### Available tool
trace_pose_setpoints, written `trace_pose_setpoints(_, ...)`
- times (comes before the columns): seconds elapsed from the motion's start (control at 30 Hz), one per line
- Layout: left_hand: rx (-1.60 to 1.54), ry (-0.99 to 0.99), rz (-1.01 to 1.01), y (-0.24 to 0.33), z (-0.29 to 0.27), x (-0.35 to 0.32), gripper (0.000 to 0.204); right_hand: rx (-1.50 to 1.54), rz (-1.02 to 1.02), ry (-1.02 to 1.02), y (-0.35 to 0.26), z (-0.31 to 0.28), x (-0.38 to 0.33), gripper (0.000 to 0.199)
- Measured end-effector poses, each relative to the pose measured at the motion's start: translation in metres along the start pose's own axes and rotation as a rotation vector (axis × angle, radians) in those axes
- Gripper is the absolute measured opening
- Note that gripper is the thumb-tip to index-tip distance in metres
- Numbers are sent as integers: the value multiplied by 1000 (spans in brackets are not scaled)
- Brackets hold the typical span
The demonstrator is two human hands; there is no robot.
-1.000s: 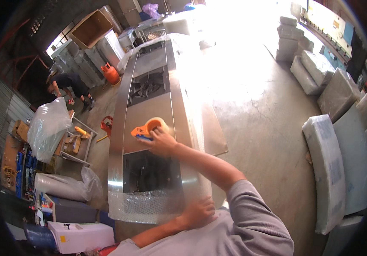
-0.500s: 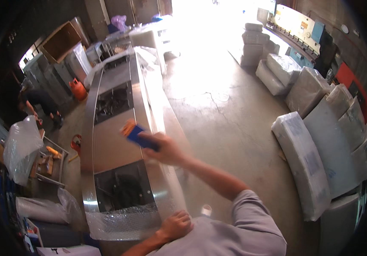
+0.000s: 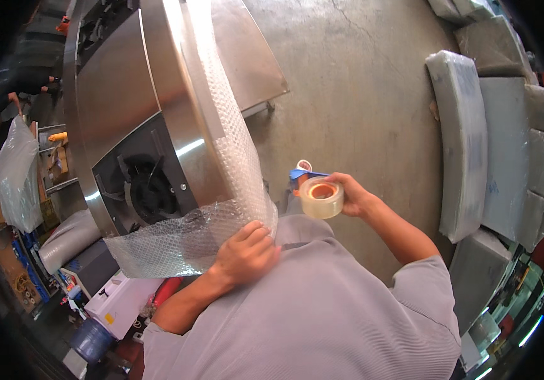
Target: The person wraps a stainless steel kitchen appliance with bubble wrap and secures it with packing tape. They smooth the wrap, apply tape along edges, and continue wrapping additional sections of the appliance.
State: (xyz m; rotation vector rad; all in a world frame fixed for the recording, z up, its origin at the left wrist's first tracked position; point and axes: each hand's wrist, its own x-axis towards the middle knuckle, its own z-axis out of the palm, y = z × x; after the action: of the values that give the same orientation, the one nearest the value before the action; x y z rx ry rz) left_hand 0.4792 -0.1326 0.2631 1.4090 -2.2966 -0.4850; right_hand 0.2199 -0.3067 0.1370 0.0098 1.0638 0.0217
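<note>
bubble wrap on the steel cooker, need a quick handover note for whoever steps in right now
Left hand: pressing the bubble wrap against the near corner of the stainless steel cooker unit.
Right hand: holding a tape dispenser with a roll of clear tape, off to the right above the concrete floor, clear of the wrap.
Done: wrap runs along the unit's right edge and folds over the near end.
Left: no tape visible on the wrap at the held corner; the burner opening and top are mostly uncovered.
</note>
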Motion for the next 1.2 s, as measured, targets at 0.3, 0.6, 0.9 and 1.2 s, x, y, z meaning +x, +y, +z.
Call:
trace_pose_setpoints(0.3, -31, -1, -42, 1, 0, 1, 16, -21, 202, 10, -1, 16, 62, 40)
trace_pose_setpoints(0.6, -21, 17, -66, 3, 2, -3, 14, -167, 315, 17, -6, 39, 70, 36)
trace_pose_setpoints(0.9, -23, 80, -19, 1, 2, -5, 12, -227, 446, -88, -24, 52, 26, 38)
trace_pose_setpoints(1.2, 139, 99, 191, 0, 2, -26, 17, -323, 472, 53, -30, 96, -53, 43)
